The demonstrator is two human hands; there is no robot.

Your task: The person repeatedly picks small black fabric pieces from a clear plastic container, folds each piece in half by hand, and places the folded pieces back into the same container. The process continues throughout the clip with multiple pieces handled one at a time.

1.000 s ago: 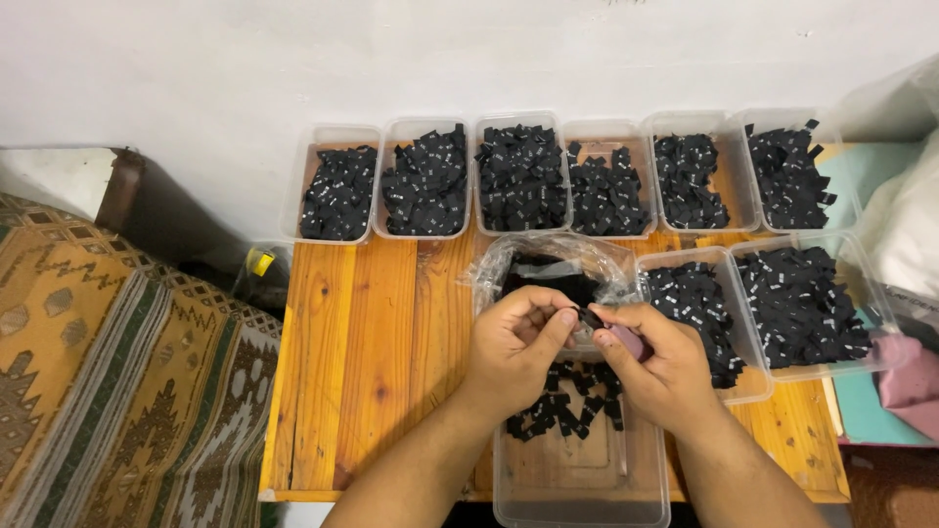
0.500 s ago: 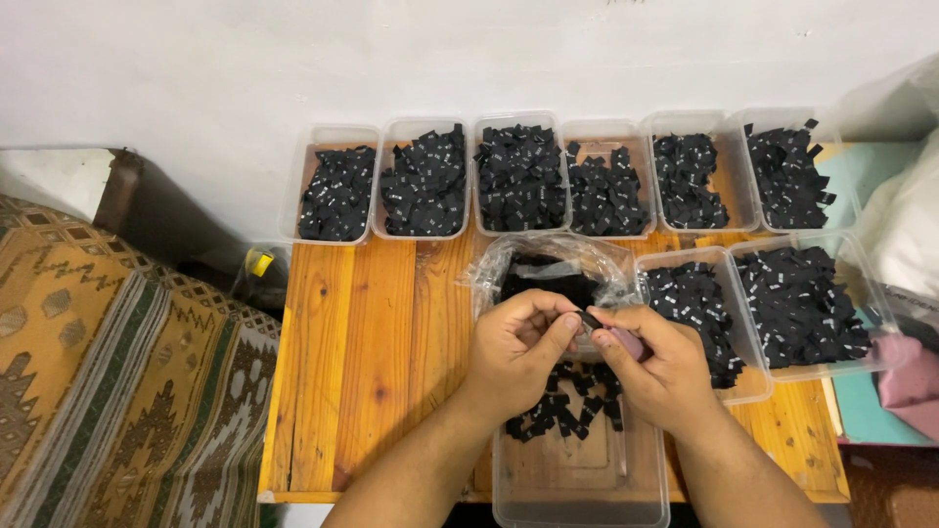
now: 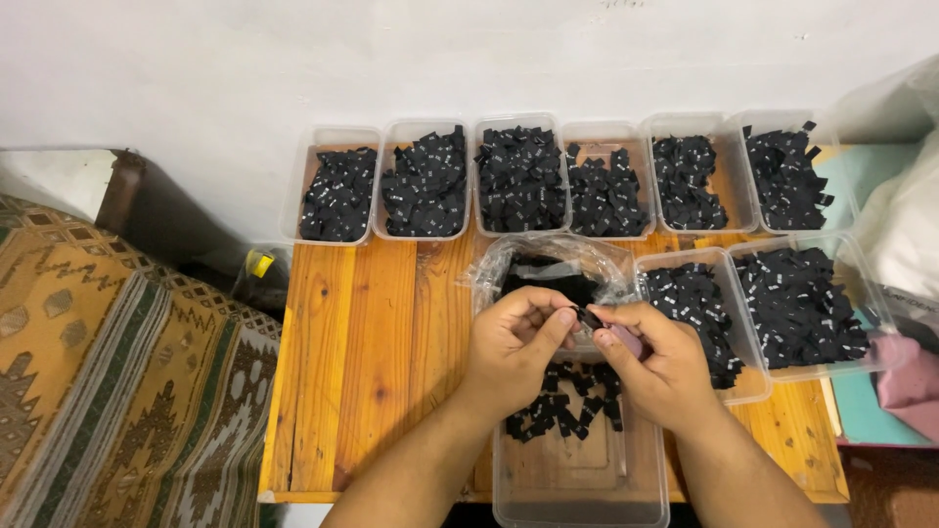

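Your left hand point(image 3: 515, 344) and right hand point(image 3: 657, 364) met over the middle of the desk point(image 3: 377, 362), both pinching one small black label point(image 3: 589, 318) between thumb and fingertips, and your right hand also seemed to keep something small and pink against its palm. Right under them a clear tub point(image 3: 579, 469) at the desk's front edge held a loose heap of the same black labels, with a crumpled clear plastic bag point(image 3: 548, 264) just behind your fingers. Six label-filled tubs point(image 3: 520, 176) lined the back edge, and two more tubs point(image 3: 782, 303) sat toward the right edge.
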